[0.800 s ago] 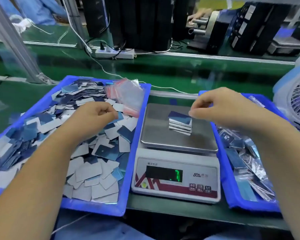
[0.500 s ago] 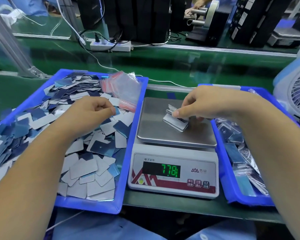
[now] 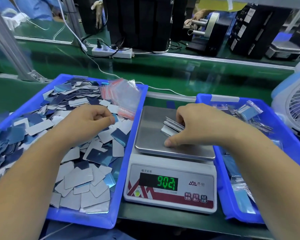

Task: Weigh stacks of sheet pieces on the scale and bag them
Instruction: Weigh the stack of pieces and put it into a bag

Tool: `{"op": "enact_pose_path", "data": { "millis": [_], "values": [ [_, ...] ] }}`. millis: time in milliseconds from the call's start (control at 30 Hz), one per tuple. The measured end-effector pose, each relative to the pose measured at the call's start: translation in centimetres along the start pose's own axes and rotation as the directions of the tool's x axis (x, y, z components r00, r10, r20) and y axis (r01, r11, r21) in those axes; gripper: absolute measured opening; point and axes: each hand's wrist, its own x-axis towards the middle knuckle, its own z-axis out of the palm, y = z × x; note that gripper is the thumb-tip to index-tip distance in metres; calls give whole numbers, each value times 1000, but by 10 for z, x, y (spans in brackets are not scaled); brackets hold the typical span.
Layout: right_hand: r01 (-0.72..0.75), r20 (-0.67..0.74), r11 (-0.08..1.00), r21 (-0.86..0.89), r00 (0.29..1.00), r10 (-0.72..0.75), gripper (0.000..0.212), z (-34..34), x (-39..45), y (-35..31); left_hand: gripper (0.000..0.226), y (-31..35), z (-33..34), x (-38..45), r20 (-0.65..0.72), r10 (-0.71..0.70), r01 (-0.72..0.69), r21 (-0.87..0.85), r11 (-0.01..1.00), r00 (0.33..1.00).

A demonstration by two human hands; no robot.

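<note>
Sheet pieces in a small stack (image 3: 172, 126) lie on the steel pan of the scale (image 3: 152, 134), toward its far right, tilted and fanned at the edges rather than squared up. The right hand (image 3: 197, 129) curls over the stack, fingers wrapped on its far side and thumb tip pressed to the pan near its front edge; the display (image 3: 166, 183) shows green digits while the hand bears down, so that reading is probably not the true weight. The left hand (image 3: 92, 118) hovers over the left tray (image 3: 128, 153) of loose pieces, loosely clenched and pinching a single blue piece (image 3: 115, 117).

The pieces look thin, light and fairly stiff, with glossy faces that likely slide on each other. A stack like this should be pinched across its two long edges, squeezed square, or it may splay and shed pieces. Empty zip bags (image 3: 123, 99) lie at the far corner of the left tray; filled bags sit in the right tray (image 3: 220, 179).
</note>
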Motion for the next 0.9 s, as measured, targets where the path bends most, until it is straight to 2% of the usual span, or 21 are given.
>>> {"op": "enact_pose_path", "data": {
  "millis": [200,267,500,633,800,900],
  "values": [
    [125,-59,989,-78,990,-130,44,3,-6,2,18,-2,1,1,12,0,0,-4,1000,1000],
    [163,-91,975,-152,980,-178,37,4,-6,3,17,-1,2,1,15,0,0,7,1000,1000],
    [184,-176,941,-283,955,-240,29,12,-6,3,17,14,8,1,24,10,-9,-59,998,1000],
    [172,-201,959,-226,955,-219,28,11,-6,7,17,38,13,1,66,131,-126,-76,989,989],
    [184,-250,979,-87,947,-200,20,5,1,16,8,77,36,6,137,328,-335,36,941,935],
    [194,-283,980,49,943,-173,19,6,4,21,54,91,57,15,261,412,-466,191,864,873]
  ]
}}
